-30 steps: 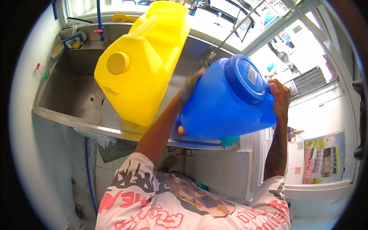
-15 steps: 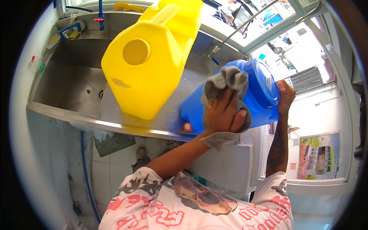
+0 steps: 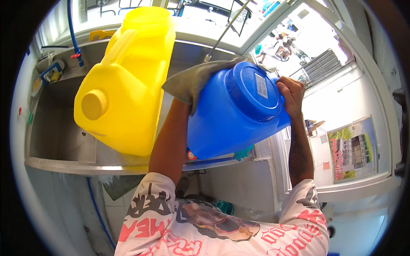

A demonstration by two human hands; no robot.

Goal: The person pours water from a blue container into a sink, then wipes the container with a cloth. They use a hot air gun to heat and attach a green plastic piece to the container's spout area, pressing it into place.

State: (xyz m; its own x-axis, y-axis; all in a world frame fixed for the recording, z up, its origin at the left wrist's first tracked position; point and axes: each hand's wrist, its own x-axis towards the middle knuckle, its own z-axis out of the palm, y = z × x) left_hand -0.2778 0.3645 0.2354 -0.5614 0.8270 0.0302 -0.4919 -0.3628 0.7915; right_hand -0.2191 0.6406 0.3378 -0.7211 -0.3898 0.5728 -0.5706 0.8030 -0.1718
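Note:
A blue plastic container [image 3: 226,119] with a round screw lid [image 3: 252,94] lies tilted at the right of the steel counter [image 3: 115,167]. My right hand [image 3: 290,96] grips it at its right side beside the lid, fingers curled. A grey cloth [image 3: 192,81] is draped along the container's upper left side, held by my left hand [image 3: 181,106], whose fingers are hidden under it. A large yellow jerrycan [image 3: 124,98] with a round cap and moulded handle lies just left of my left forearm.
A sink basin [image 3: 55,123] is at the left, with blue pipes [image 3: 73,38] and a red-handled valve behind. A thin metal pipe [image 3: 226,30] rises behind the counter. Teal gloves or cloth [image 3: 242,152] sit at the front edge. A window faces the street; a poster [image 3: 350,149] hangs right.
Since half a second ago, my left hand and cloth have moved from the container's near side to its upper left side. The view has shifted, putting the yellow jerrycan farther left.

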